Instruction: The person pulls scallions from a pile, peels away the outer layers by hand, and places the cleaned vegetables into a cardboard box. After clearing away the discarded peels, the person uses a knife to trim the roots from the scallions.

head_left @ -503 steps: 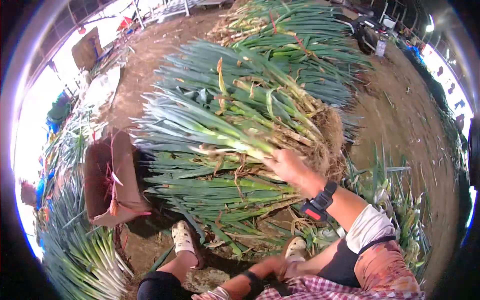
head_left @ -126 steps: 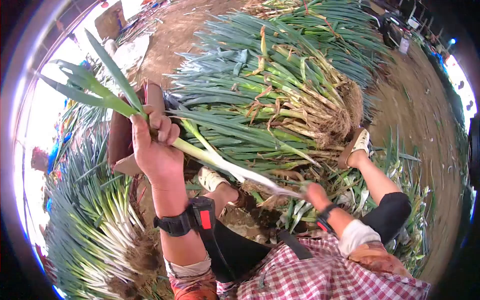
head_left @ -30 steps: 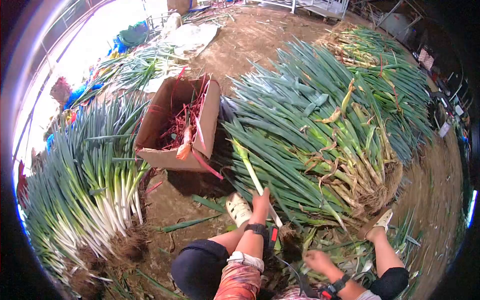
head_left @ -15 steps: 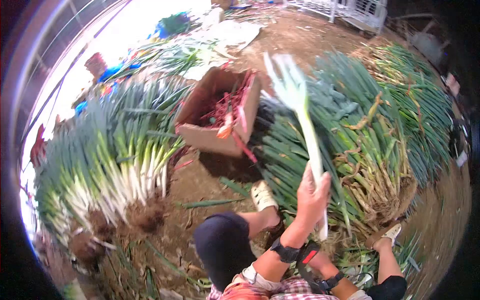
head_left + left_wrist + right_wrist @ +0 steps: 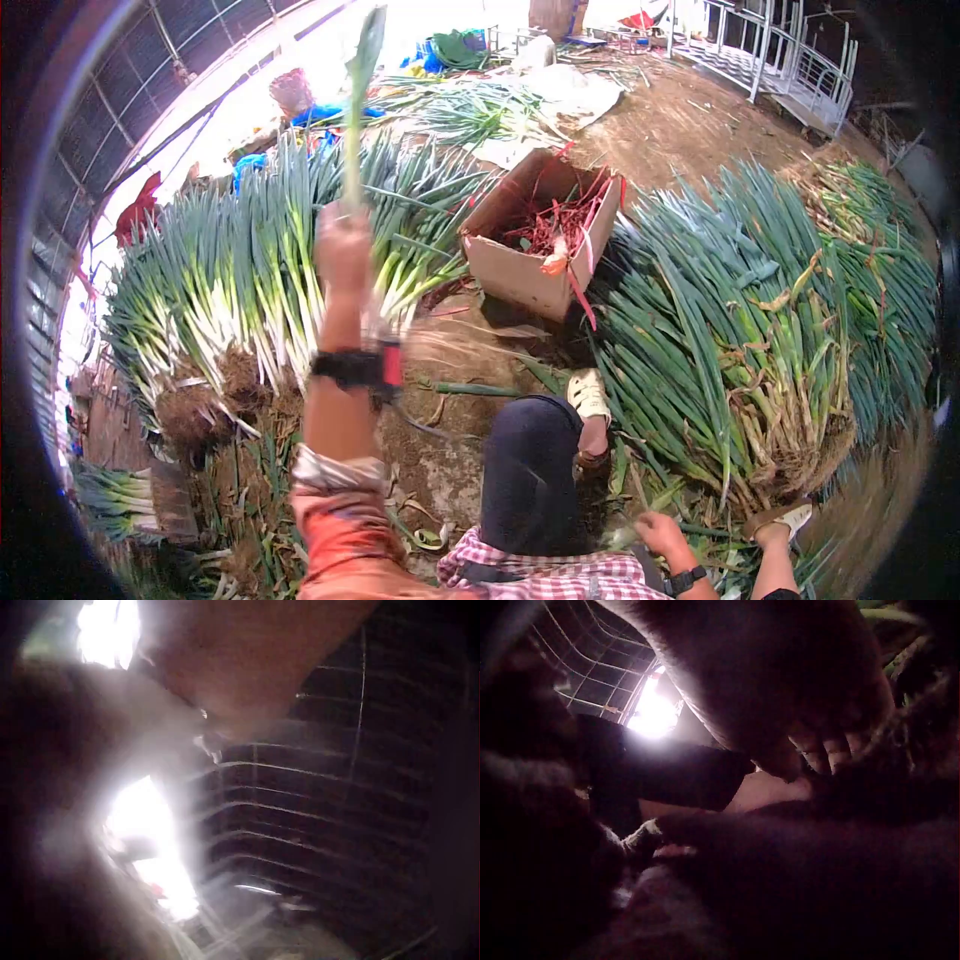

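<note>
In the head view, my left hand (image 5: 345, 258) grips a leek (image 5: 354, 130) near its lower part, leaves pointing up, in front of the upright row of leeks (image 5: 250, 270) at left. The hand is motion-blurred, and its grip hides the leek's base. A dark, blurred part of the left hand (image 5: 240, 660) fills the top of the left wrist view. My right hand (image 5: 660, 533) hangs low by the lap, fingers loosely curled, with no held item visible. The right wrist view shows the right hand (image 5: 780, 675) in shadow, its fingertips bent.
A cardboard box (image 5: 525, 275) with red ties stands between the upright row and a large heap of leeks (image 5: 690, 320) at right. Leaf scraps lie on the soil around the feet. More leeks (image 5: 490, 110) lie on a pale sheet behind; a white metal frame (image 5: 765, 60) stands at back right.
The head view has turned left. My left hand has lifted the leek and swung it leftward, from beside the right heap to the upright row. My right hand stays low near the lap.
</note>
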{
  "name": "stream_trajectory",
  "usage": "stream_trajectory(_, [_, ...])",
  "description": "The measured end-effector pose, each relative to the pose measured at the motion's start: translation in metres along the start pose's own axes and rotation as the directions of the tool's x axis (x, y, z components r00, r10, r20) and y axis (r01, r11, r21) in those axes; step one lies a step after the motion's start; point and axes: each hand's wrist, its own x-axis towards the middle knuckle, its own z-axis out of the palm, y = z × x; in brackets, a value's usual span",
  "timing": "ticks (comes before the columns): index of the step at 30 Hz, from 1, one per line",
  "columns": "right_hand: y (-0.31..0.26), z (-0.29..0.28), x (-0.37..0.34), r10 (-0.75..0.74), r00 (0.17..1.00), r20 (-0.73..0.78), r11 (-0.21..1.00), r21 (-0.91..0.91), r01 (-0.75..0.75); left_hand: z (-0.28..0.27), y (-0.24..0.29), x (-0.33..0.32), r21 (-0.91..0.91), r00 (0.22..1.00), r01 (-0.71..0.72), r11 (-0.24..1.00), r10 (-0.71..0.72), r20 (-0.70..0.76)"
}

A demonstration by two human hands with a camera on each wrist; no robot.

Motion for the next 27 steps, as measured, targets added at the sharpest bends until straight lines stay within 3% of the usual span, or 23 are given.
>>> stream_trajectory(1, [0.009,0.003,0.000,0.005,1.000,-0.005,1.000,0.005,-0.005,-0.023,-0.043,0.014,0.249,0.998,0.002,0.968,0.013,-0.057])
stream_trajectory(2, [0.016,0.005,0.003,-0.009,1.000,0.014,1.000,-0.019,0.009,-0.047,-0.056,0.015,0.265,0.995,0.040,0.963,-0.013,-0.102])
stream_trajectory(3, [0.020,0.006,0.007,-0.021,0.999,0.032,0.999,-0.040,0.023,-0.061,-0.073,0.013,0.349,0.986,-0.007,0.937,0.065,-0.154])
stream_trajectory(4, [0.022,0.007,0.006,-0.012,1.000,0.028,0.999,-0.031,0.013,-0.073,-0.073,0.006,0.102,0.997,0.078,0.992,-0.078,-0.001])
stream_trajectory(5, [0.023,0.007,0.004,-0.019,0.999,0.034,0.999,-0.025,0.020,-0.083,-0.052,-0.004,-0.030,0.877,0.423,0.906,-0.401,0.263])
stream_trajectory(6, [0.023,0.006,0.005,-0.033,0.999,0.041,0.999,-0.021,0.034,-0.076,-0.025,-0.026,-0.257,0.817,0.563,0.786,-0.484,0.313])
stream_trajectory(7, [0.022,0.005,0.006,-0.029,0.999,0.040,0.999,-0.014,0.029,-0.067,0.006,-0.045,-0.280,0.825,0.551,0.786,-0.462,0.325])
stream_trajectory(8, [0.021,0.004,0.007,-0.037,0.999,0.034,0.999,0.000,0.037,-0.054,0.004,-0.057,-0.377,0.815,0.555,0.741,-0.394,0.424])
stream_trajectory(10, [0.031,0.010,0.007,-0.064,0.998,-0.012,0.998,-0.018,0.064,-0.036,0.065,-0.086,-0.402,0.744,0.597,0.694,-0.291,0.602])
stream_trajectory(13, [0.029,0.002,0.006,-0.035,0.999,0.033,0.999,0.030,0.034,-0.009,0.146,-0.121,-0.437,0.581,0.688,0.579,-0.080,0.810])
stream_trajectory(15, [0.026,-0.009,0.004,-0.058,0.998,-0.035,0.998,0.013,0.058,0.009,0.197,-0.147,-0.434,0.434,0.688,0.582,0.150,0.889])
stream_trajectory(18, [0.069,-0.008,0.028,-0.093,0.975,-0.201,0.993,0.051,0.105,0.040,0.242,-0.192,-0.343,0.231,0.781,0.522,0.270,0.935])
stream_trajectory(20, [0.065,-0.037,0.033,0.001,0.933,-0.359,0.985,0.164,0.062,0.069,0.251,-0.218,-0.280,0.162,0.811,0.514,0.264,0.951])
stream_trajectory(21, [0.079,-0.039,0.042,0.005,0.856,-0.517,0.992,0.111,0.061,0.083,0.251,-0.230,-0.256,0.133,0.823,0.507,0.266,0.955])
stream_trajectory(22, [0.081,-0.054,0.044,0.061,0.813,-0.579,0.998,0.047,-0.042,0.097,0.247,-0.242,-0.198,0.104,0.845,0.497,0.211,0.972])
stream_trajectory(23, [0.083,-0.072,0.046,0.196,0.798,-0.570,0.980,0.101,-0.168,0.107,0.242,-0.251,-0.144,0.080,0.863,0.485,0.150,0.985])
stream_trajectory(24, [0.097,-0.075,0.053,0.125,0.674,-0.728,0.991,0.066,-0.112,0.112,0.238,-0.258,-0.126,0.067,0.870,0.477,0.140,0.988])
stream_trajectory(25, [0.107,-0.082,0.058,0.162,0.637,-0.754,0.979,0.043,-0.199,0.113,0.242,-0.265,-0.109,0.050,0.871,0.479,0.134,0.990])
stream_trajectory(27, [0.125,-0.089,0.069,0.258,0.685,-0.681,0.961,0.110,-0.253,0.108,0.251,-0.263,-0.092,0.039,0.845,0.527,0.112,0.993])
